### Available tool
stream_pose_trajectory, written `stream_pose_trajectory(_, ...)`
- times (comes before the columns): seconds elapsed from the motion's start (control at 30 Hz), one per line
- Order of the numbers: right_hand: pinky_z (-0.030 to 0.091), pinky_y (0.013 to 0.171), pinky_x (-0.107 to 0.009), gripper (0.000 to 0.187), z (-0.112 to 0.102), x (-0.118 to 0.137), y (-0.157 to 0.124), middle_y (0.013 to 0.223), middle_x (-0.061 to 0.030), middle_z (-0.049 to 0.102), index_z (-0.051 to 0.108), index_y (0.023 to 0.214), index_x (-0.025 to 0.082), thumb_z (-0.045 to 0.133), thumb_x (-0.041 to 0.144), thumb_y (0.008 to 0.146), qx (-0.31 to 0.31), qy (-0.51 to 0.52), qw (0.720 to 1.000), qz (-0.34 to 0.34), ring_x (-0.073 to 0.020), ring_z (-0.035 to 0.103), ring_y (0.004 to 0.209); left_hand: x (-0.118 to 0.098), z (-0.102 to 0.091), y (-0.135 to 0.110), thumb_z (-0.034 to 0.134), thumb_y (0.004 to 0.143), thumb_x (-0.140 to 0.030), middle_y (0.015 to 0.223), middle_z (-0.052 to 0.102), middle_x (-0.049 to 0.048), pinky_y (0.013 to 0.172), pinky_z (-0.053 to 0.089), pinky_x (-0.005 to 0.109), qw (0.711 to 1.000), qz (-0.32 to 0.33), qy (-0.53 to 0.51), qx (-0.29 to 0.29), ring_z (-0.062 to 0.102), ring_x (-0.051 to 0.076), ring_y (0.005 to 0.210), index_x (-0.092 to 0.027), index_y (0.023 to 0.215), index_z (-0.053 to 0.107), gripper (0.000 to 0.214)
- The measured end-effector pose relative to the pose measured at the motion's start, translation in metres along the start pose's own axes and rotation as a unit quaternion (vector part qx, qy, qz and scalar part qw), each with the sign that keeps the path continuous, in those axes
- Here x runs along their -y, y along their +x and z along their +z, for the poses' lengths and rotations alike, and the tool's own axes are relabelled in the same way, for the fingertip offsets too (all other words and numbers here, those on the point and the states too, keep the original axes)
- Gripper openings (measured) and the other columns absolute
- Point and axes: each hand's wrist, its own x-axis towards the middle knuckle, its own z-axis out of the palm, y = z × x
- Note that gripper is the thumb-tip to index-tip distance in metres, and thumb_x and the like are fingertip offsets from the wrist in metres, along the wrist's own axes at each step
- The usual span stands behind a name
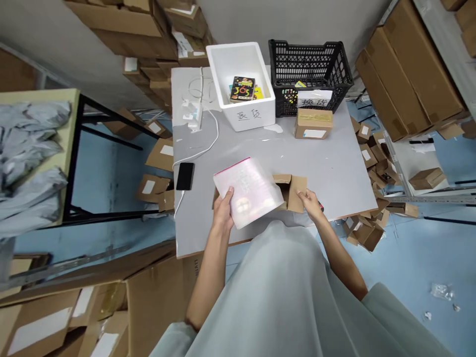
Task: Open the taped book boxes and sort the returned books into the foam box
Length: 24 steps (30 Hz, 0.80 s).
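Observation:
My left hand (224, 207) grips the lower left edge of a flat item in a clear plastic bag (248, 191), pinkish with a red strip along its top edge. The bag is held tilted over the grey table (334, 163), partly covering an open brown cardboard box (292, 191). My right hand (310, 204) holds the right flap of that box, fingers closed on the cardboard. The box's inside is mostly hidden by the bag.
A black phone (185, 176) on a white cable lies left of my hands. Behind stand a white foam bin (241, 84) holding books, a black plastic crate (308, 74) and a sealed small carton (313, 123). Cartons litter the blue floor at right and left.

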Motion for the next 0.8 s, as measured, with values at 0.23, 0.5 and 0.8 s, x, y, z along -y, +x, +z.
stream_pose_trajectory(0.23, 0.062, 0.097, -0.046, 0.056, -0.109, 0.004, -0.003, 0.108, -0.0097, 0.083, 0.073, 0.104, 0.023, 0.081, 0.071, 0.077, -0.22, 0.127, 0.966, -0.047, -0.0308, 0.077, 0.104, -0.006, 0.112, -0.013, 0.102, 0.07, -0.056, 0.103, 0.086, 0.0132, 0.097, 0.071, 0.042, 0.984, 0.023, 0.054, 0.169, 0.083, 0.035, 0.11, -0.016, 0.109, 0.079, 0.061)
stream_pose_trajectory(0.5, 0.067, 0.095, -0.051, 0.047, -0.206, -0.039, 0.014, 0.119, -0.0147, 0.08, 0.061, 0.107, 0.024, 0.072, 0.059, 0.077, -0.449, 0.212, 0.867, 0.042, -0.0314, 0.077, 0.115, 0.055, 0.192, -0.037, 0.106, 0.059, -0.056, 0.092, 0.085, 0.0108, 0.09, 0.072, 0.042, 0.968, -0.053, 0.115, 0.216, 0.084, 0.035, 0.102, -0.017, 0.101, 0.077, 0.064)
stream_pose_trajectory(0.8, 0.053, 0.119, -0.058, 0.07, -0.185, 0.004, -0.032, 0.166, -0.0231, 0.051, 0.056, 0.153, 0.021, 0.062, 0.065, 0.098, -0.519, -0.064, 0.844, -0.121, -0.0356, 0.051, 0.156, 0.063, 0.153, -0.038, 0.107, 0.056, -0.059, 0.096, 0.085, 0.0127, 0.09, 0.072, 0.044, 0.971, -0.08, 0.128, 0.188, 0.084, 0.034, 0.098, -0.015, 0.102, 0.077, 0.071)
